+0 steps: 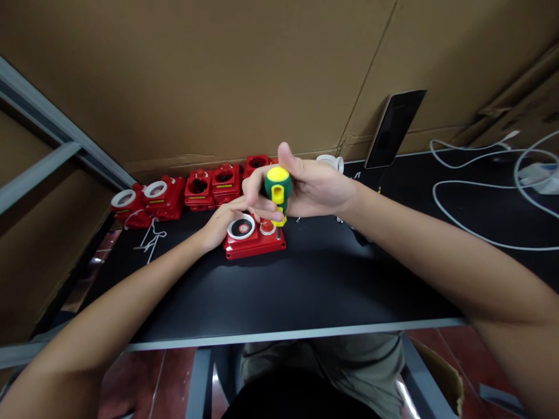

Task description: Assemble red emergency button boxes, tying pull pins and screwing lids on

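Note:
A red device (255, 249) with a white ring around a dark round disc lies on the black tabletop. My left hand (220, 224) grips its left and far side, partly hiding it. A small red dome (267, 226) sits to the right of the ring. In my right hand (312, 186) is a stubby screwdriver (279, 185) with a green and yellow handle, held upright. The fingers curl around the handle while the thumb points up. Its metal shaft reaches down to the right end of the red device; the tip's exact contact is hard to make out.
Several red housings (198, 189) stand along the cardboard wall at the back left. A phone (395, 128) leans on that wall. White cable (463, 230) loops over the right side. White ring parts (331, 162) and thin white wires (152, 238) also lie on the table.

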`<state>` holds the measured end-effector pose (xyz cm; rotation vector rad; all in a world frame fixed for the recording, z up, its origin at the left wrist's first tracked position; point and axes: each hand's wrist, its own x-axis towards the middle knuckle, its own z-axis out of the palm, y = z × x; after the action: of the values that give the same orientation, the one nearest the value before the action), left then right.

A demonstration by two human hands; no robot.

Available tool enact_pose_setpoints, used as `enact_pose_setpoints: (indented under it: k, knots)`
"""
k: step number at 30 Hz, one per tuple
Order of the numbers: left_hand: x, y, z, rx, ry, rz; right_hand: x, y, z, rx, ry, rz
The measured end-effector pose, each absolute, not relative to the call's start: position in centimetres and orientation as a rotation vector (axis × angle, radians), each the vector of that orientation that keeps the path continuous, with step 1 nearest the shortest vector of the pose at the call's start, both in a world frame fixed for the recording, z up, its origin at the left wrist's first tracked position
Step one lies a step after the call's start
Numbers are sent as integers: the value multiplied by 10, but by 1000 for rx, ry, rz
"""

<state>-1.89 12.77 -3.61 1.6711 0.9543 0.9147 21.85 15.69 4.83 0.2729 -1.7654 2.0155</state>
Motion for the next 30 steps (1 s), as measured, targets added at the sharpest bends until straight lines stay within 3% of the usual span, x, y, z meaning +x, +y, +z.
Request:
enact_pose_setpoints:
  k: [30]
  knots:
    - [-13,125,-31,1668,924,965,216,160,38,373,-1678,1958]
